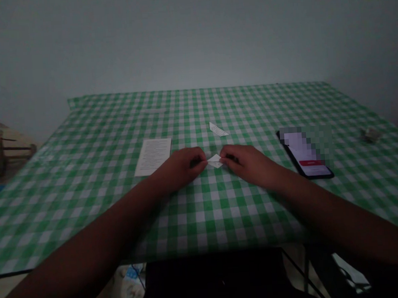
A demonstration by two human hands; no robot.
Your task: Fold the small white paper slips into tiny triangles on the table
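Observation:
A small piece of folded white paper, diamond-shaped, is stretched between my two hands over the middle of the table. My left hand pinches its left corner between thumb and fingers. At the opposite corner, my right hand has a matching pinch. A crease line runs across the paper from one hand to the other. Just beyond my hands lies a printed paper scrap with a slanted shape. Beside my left hand and partly behind it is a printed sheet, flat on the cloth.
A green-and-white checked tablecloth covers the table, which reaches back to a plain wall. To the right lies a phone with its screen lit. Farther right sits a small crumpled object. Wooden furniture stands off to the left.

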